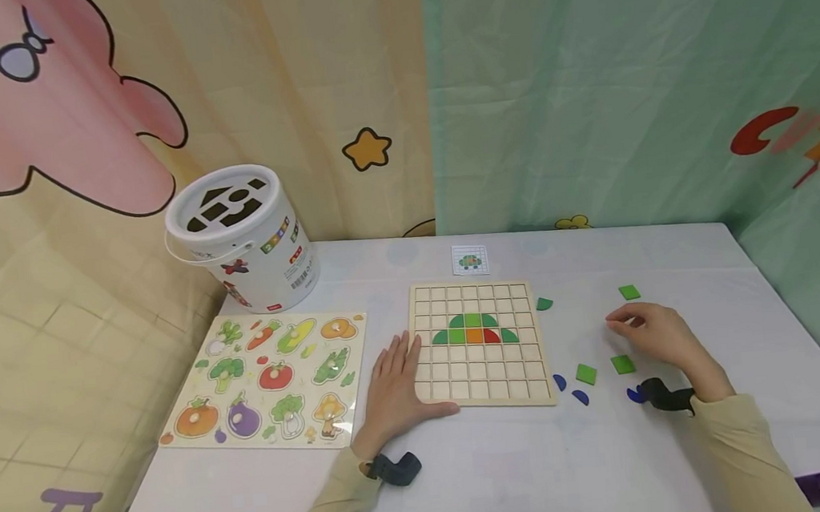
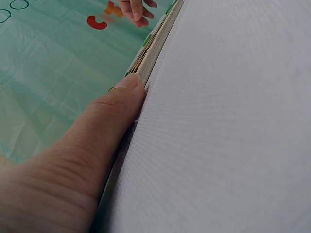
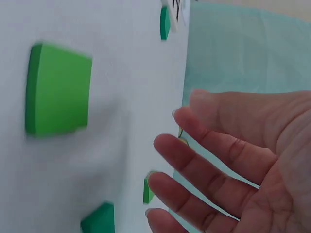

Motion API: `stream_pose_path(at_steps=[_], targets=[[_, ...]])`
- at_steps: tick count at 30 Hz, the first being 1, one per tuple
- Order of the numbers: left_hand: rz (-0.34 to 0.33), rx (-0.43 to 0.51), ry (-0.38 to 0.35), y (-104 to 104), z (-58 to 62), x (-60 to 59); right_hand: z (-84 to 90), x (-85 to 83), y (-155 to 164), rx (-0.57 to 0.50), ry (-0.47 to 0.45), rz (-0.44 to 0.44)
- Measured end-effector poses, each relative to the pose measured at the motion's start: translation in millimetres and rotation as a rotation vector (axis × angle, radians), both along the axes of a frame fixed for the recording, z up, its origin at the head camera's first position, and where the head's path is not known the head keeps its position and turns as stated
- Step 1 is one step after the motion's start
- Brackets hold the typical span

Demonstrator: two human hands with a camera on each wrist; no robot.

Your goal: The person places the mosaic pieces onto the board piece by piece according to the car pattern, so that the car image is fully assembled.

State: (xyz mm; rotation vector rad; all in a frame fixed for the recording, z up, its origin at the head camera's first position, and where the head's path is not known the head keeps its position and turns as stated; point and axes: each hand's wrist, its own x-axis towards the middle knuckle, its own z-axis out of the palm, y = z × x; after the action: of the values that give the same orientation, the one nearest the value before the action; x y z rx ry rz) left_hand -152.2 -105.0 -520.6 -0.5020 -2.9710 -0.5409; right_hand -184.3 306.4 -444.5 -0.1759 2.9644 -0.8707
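A wooden grid board (image 1: 485,379) lies mid-table, with green, orange and red pieces forming a dome in its middle rows. My left hand (image 1: 398,365) lies flat on the table, fingers on the board's left edge; the left wrist view shows its thumb (image 2: 104,131) against the board's side (image 2: 156,42). My right hand (image 1: 643,328) is to the right of the board, fingers relaxed and holding nothing (image 3: 204,160). Around it lie green squares (image 1: 629,292) (image 1: 623,365) (image 1: 585,374); one green square (image 3: 58,97) appears large in the right wrist view.
A green quarter piece (image 1: 544,304) and blue pieces (image 1: 580,396) lie right of the board. A small pattern card (image 1: 470,259) sits behind it. A vegetable peg puzzle (image 1: 268,380) and a white shape-sorter bucket (image 1: 238,237) stand at the left. Curtains close the back.
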Motion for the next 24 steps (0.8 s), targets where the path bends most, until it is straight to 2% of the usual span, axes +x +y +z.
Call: stream_pose_path(at_steps=[11,16,24], targets=[[0.002,-0.003,-0.006,0.3,1.1,-0.1,-6.8,7.4,21.9,0.045,-0.021,-0.025],[0.002,-0.001,-0.009,0.3,0.7,0.2,-12.2,9.7,26.8,0.044,-0.063,-0.04],[0.003,0.005,-0.014,0.6,1.3,0.6,-9.9,15.3,29.8,0.037,-0.098,-0.046]])
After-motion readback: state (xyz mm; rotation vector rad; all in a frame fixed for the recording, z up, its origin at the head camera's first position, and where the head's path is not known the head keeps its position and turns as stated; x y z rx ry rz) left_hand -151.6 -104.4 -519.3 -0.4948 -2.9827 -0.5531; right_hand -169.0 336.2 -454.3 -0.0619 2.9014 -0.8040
